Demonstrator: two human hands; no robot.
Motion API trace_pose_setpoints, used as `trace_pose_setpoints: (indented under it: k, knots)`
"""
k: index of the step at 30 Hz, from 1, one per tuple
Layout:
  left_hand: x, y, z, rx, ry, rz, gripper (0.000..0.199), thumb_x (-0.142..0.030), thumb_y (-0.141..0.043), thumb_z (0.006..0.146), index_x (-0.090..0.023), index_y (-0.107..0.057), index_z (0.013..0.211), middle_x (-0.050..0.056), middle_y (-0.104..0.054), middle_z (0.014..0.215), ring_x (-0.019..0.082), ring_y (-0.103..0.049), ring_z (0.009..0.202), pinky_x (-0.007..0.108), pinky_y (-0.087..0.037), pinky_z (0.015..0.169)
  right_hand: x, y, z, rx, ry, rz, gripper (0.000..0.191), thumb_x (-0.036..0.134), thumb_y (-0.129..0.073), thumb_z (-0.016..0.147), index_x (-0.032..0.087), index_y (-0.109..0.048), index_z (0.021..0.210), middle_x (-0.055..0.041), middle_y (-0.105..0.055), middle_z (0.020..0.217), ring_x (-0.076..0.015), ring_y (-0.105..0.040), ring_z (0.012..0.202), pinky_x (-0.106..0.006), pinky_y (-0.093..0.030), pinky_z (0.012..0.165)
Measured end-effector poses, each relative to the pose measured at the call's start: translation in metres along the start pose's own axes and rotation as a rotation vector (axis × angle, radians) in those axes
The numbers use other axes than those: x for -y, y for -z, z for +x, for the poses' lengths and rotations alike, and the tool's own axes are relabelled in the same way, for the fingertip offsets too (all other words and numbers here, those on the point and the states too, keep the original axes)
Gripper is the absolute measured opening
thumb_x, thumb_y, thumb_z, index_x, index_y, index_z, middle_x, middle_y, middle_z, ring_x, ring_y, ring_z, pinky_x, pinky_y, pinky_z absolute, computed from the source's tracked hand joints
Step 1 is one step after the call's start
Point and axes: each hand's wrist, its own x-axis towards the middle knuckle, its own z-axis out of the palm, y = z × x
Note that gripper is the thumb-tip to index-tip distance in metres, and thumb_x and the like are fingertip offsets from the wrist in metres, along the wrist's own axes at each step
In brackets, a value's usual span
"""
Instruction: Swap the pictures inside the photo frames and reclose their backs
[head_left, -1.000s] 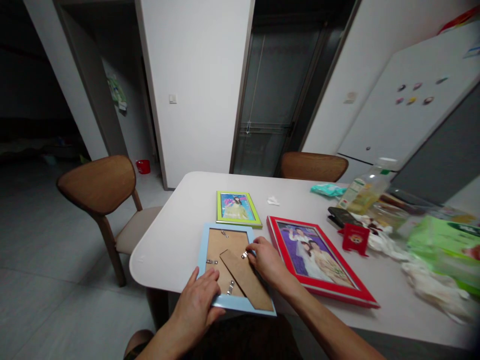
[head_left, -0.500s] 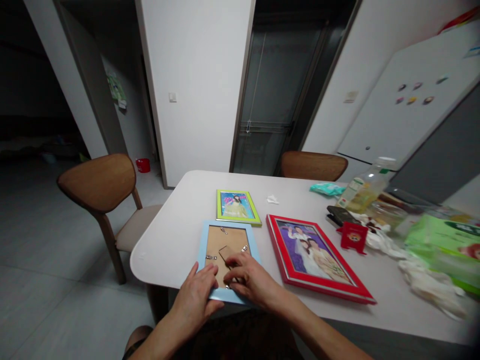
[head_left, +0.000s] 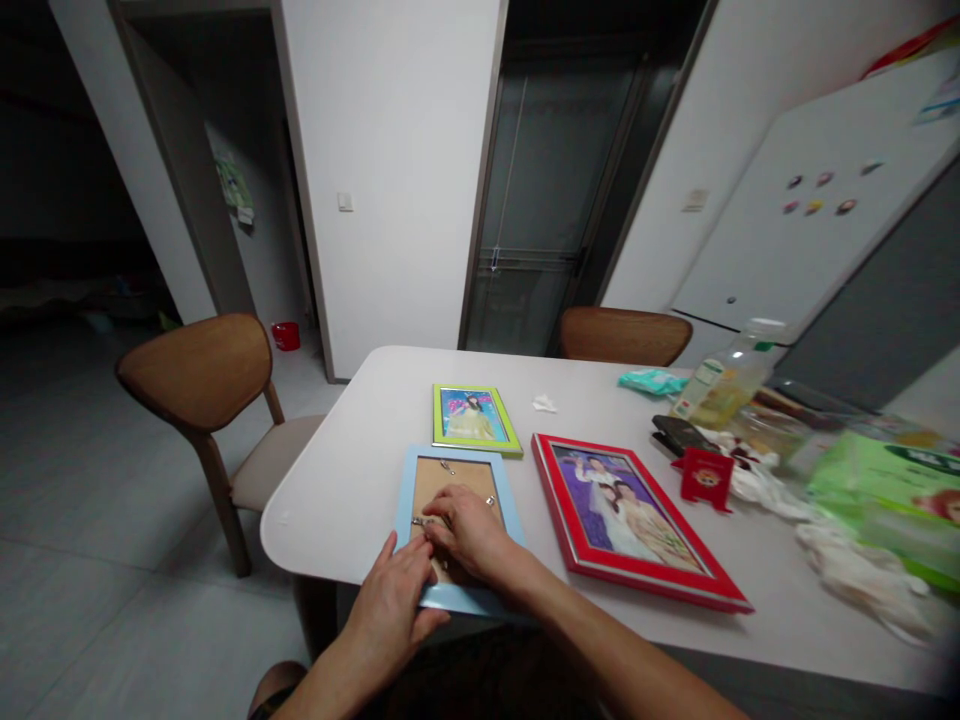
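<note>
A light-blue picture frame [head_left: 510, 500] lies face down at the table's near edge, its brown backing board [head_left: 472, 477] facing up. Small metal clips sit around the backing, one at the left side [head_left: 418, 521]. My left hand [head_left: 394, 595] rests flat on the frame's lower left corner, fingers stretched out. Over the backing, my right hand [head_left: 472, 535] has its fingers curled and pinched at the left clip. The lower part of the backing and the wire stand are mostly hidden by my right hand.
A red-framed photo [head_left: 637, 520] lies to the right, and a green-framed photo [head_left: 476, 418] lies beyond. Further right are a bottle [head_left: 724, 380], a black object [head_left: 681, 435], a red card stand [head_left: 706, 478], crumpled tissues [head_left: 855, 580] and a green package [head_left: 885, 500]. Chairs [head_left: 199, 375] stand around the table.
My right hand has moved up and left, from the lower clip to the left clip. The wire stand, visible before, is now covered. My left hand stays in place.
</note>
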Motion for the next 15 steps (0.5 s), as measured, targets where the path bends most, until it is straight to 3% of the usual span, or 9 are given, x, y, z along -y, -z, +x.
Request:
trace_pose_setpoints:
  k: [4,9,15]
  knots:
    - [-0.001,0.001,0.000,0.000,-0.001,-0.014,0.037,-0.016,-0.061,0.063,-0.017,-0.050,0.098,0.011,-0.054,0.113,0.023,-0.045,0.110,0.050,-0.024,0.097,0.000,-0.013,0.017,0.011,-0.015,-0.077,0.019,0.022,-0.049,0.073,0.017,-0.066,0.068,-0.0041,-0.059,0.066,-0.0128,-0.050,0.066,-0.023,-0.035,0.065]
    - [-0.006,0.006,0.001,0.045,0.014,-0.022,0.035,-0.016,-0.061,0.062,-0.016,-0.052,0.096,0.012,-0.052,0.116,0.024,-0.041,0.113,0.051,-0.022,0.098,0.001,-0.019,0.019,-0.071,-0.070,-0.124,0.017,0.022,-0.049,0.071,0.016,-0.065,0.071,-0.0057,-0.059,0.072,-0.0137,-0.051,0.072,-0.022,-0.035,0.065]
    - [-0.008,0.009,0.001,0.081,0.042,-0.033,0.038,-0.016,-0.063,0.061,-0.015,-0.052,0.097,0.013,-0.051,0.117,0.023,-0.040,0.114,0.049,-0.021,0.099,-0.007,-0.015,0.025,-0.062,-0.136,-0.156,0.019,0.023,-0.047,0.073,0.015,-0.063,0.069,-0.0050,-0.061,0.070,-0.0123,-0.052,0.066,-0.020,-0.035,0.060]
